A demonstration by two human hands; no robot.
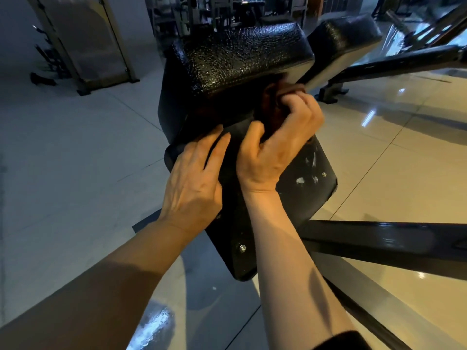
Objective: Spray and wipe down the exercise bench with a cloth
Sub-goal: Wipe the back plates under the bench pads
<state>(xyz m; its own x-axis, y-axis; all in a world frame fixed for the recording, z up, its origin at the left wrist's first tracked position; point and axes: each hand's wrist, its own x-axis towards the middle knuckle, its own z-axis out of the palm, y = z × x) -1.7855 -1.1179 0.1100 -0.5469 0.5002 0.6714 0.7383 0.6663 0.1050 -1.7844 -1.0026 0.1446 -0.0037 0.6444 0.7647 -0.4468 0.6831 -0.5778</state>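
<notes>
Black padded bench (235, 54) fills mid-frame, seen from its end; cracked glossy vinyl on the upper pad, lower board (298, 188) below with bolts and white scuff marks. Second padded bench (343, 34) behind right, tiled floor (75, 147) all round. No spray bottle in view, so spraying looks done or not shown; can't tell which. Task reads as mid-wipe. Right hand (275, 145) has its fingers (295, 104) curled tight round a bunched reddish-brown cloth (270, 107), pushed into the gap between upper pad and lower board. Left hand (192, 180) lies flat on the lower board's left edge, fingers straight and close together, steadying, holding nothing. Pad top looks shiny, wet or just glossy, unclear. Likely left: lower board face, since the scuff marks are still there, plus sides and frame. Rough guess, partway through, no way to fix how far.
</notes>
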